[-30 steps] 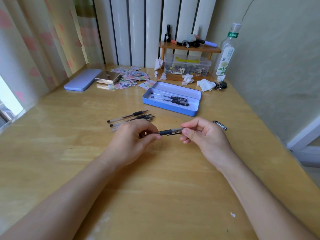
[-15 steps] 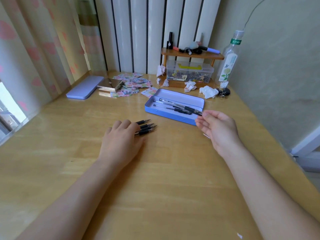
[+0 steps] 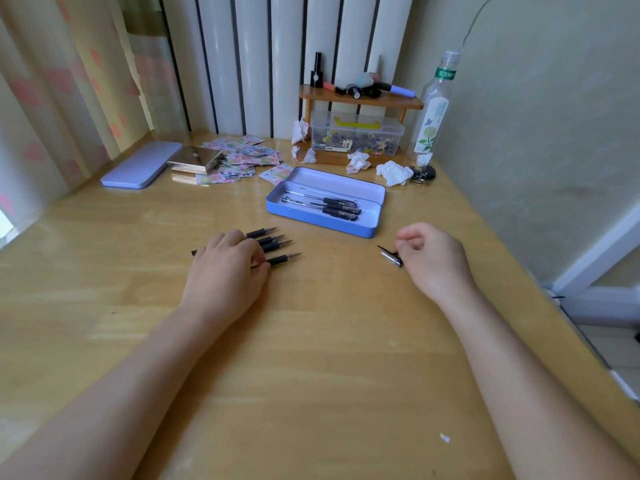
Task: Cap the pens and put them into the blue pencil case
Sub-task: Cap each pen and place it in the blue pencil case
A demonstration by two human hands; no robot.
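Observation:
The blue pencil case (image 3: 313, 220) lies open at the table's middle back, with three capped black pens (image 3: 341, 206) inside. Several uncapped pens (image 3: 268, 241) lie left of it, tips pointing right. My left hand (image 3: 225, 271) rests on their barrels, thumb and forefinger pinching the nearest uncapped pen (image 3: 284, 259), which sits a little apart from the others. A single pen cap (image 3: 390, 255) with a metal clip lies on the wood to the right of the case. My right hand (image 3: 433, 259) is curled beside it, fingertips closed on the cap's near end.
A lilac tin lid (image 3: 142, 169) lies at the back left beside a gold box (image 3: 197, 158) and scattered stickers (image 3: 242, 157). A small wooden shelf (image 3: 360, 102), a clear bin (image 3: 356, 133), crumpled tissues (image 3: 394, 173) and a bottle (image 3: 433, 112) crowd the back right. The wall runs along the right.
The capped pen held between both hands went into the case with my right hand. That hand then drew back right to the loose cap, while my left hand dropped onto the uncapped pens.

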